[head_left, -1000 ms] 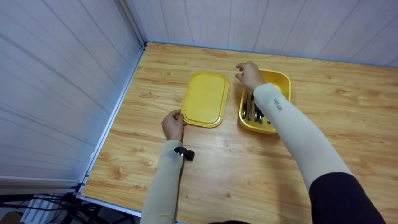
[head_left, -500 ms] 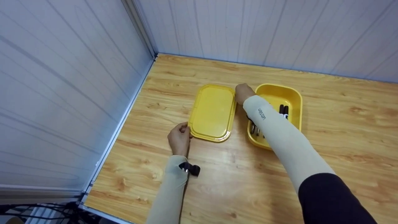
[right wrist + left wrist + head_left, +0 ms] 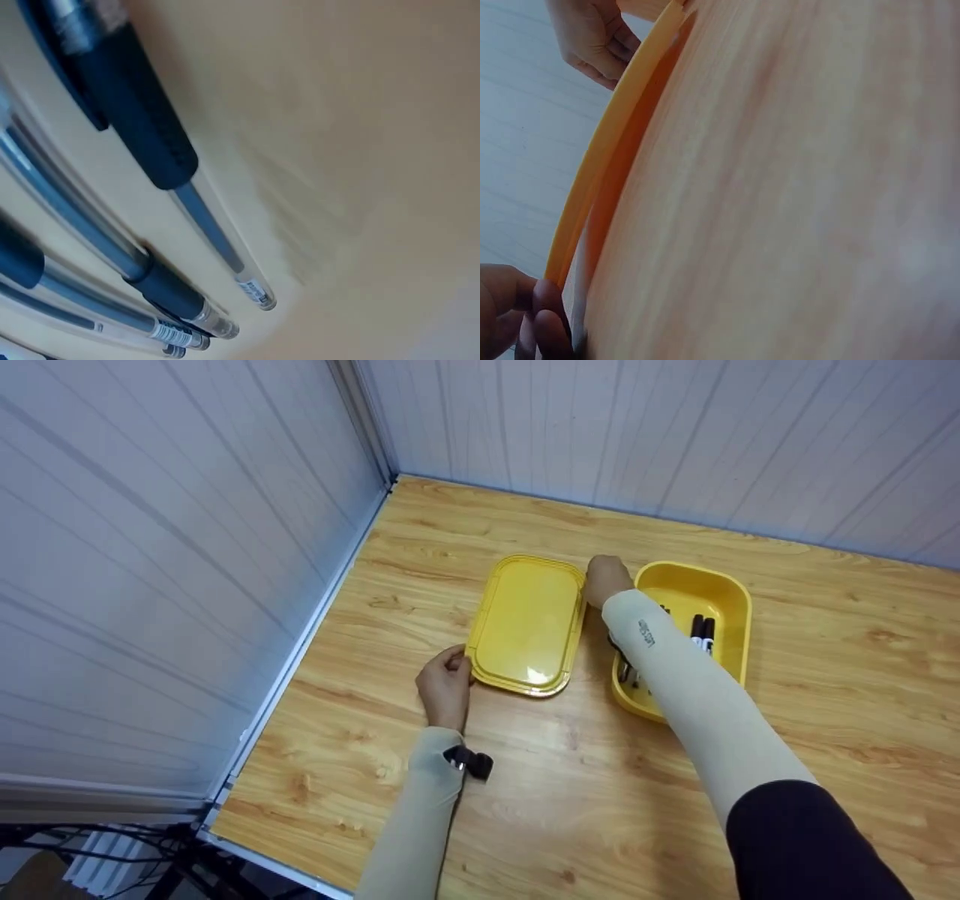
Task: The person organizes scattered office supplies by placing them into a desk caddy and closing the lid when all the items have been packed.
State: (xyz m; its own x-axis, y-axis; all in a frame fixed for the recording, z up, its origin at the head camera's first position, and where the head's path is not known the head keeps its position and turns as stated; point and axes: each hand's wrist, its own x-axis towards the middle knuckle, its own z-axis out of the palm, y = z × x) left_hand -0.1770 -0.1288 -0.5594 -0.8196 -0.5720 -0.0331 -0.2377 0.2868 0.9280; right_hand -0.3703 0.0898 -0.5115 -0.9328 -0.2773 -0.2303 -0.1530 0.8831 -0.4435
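A yellow plastic lid is between my hands, left of the yellow box. My left hand pinches its near left corner between thumb and fingers. At the lid's far right edge, my right hand grips it, fingertips mostly hidden in the head view. In the left wrist view the lid's rim stands raised off the tabletop, and the right hand shows at its far end with bent fingers. Beneath my right forearm is the open yellow box, partly covered by the sleeve.
Inside the box lie two black-capped markers and several clear pens with black caps, filling the right wrist view. White panel walls border the wooden table at the back and left.
My right hand has come down from above the box to the lid's right edge and taken hold there. The left hand stays at the lid's corner. The head view has shifted slightly.
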